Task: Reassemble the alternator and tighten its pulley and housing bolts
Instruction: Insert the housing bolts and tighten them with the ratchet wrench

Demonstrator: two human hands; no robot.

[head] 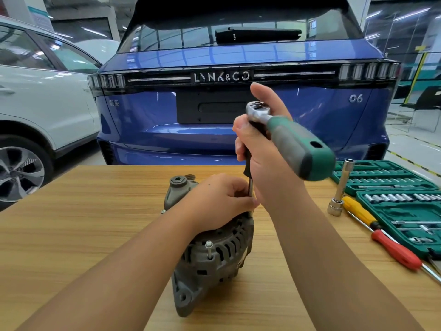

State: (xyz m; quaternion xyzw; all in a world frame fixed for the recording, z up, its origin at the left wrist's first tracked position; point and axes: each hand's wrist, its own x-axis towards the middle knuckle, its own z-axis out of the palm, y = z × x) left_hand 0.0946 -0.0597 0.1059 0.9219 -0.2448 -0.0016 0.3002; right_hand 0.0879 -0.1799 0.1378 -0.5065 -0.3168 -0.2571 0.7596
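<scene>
The blue car point(238, 111) behind reads "LYNK&CO" and "06". One alternator point(210, 254) lies on the wooden table point(71, 235). Your left hand point(219, 199) pinches the extension bar point(250, 187); your right hand point(265, 149) grips the one ratchet point(293, 137). Two screwdrivers point(372, 225) adjoin one socket set point(401, 201).

Behind the wooden counter point(71, 211) stands a blue car point(238, 115) showing its rear. A white car point(43, 103) is parked beside it on the left. Ceiling lights reflect in the glass walls point(405, 39).
</scene>
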